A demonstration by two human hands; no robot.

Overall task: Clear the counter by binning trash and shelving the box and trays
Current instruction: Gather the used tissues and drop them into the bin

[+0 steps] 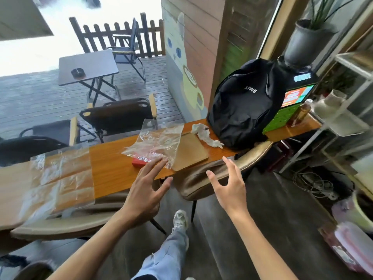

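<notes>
- Left hand [144, 191]: arm reaches forward and up from lower left, palm down, fingers spread wide. Index and middle fingertips [161, 159] reach over the near edge of the counter [113, 168], at or just touching the lower corner of a clear plastic bag [156, 143]. Holds nothing.
- Right hand [228, 185]: arm comes in from lower right, hand raised in front of the counter edge, over a tan chair [201, 178]. Fingers loosely curled and apart, thumb out to the left; empty, touching nothing.
- The crumpled plastic bag lies across a red box [139, 161] and the left part of a flat wooden tray [191, 151]. Only the box's near-left corner shows from under the plastic.
- A crumpled white tissue [203, 135] rests at the tray's far right corner, just beside a black backpack [245, 106] standing on the counter.
- Farther left on the counter: a second clear plastic sheet [60, 178], laid flat, its near edge hanging past the counter's lip.
- One leg in light jeans and a white sneaker [180, 219] shows below, between the two arms.
</notes>
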